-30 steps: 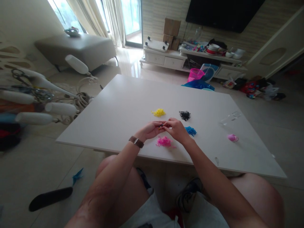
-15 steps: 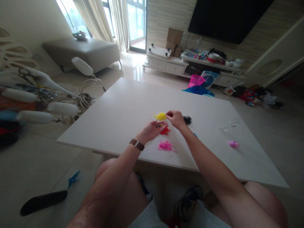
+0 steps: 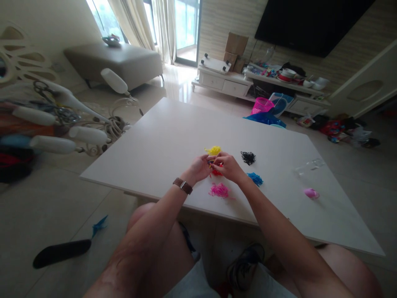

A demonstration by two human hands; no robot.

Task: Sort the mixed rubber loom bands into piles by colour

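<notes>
My left hand (image 3: 200,168), with a brown watch on the wrist, and my right hand (image 3: 227,166) meet fingertip to fingertip above the white table (image 3: 161,140). Between the fingers is a small piece with yellow and dark bits, too small to make out. Under the hands lies a red pile of small bands (image 3: 217,172). A yellow pile (image 3: 213,150) sits just beyond the hands, a pink pile (image 3: 219,190) just in front, a blue pile (image 3: 255,179) to the right and a black pile (image 3: 248,157) further back right.
A pink lump (image 3: 311,193) and a clear plastic piece (image 3: 310,166) lie on the table's right side. White bottles and tools (image 3: 52,124) crowd the left. A black object (image 3: 61,251) lies on the floor. A pink basket (image 3: 262,105) stands beyond the table.
My right hand reached out to the yellow pile half a second ago and has come back to meet my left hand. The camera view shifted slightly.
</notes>
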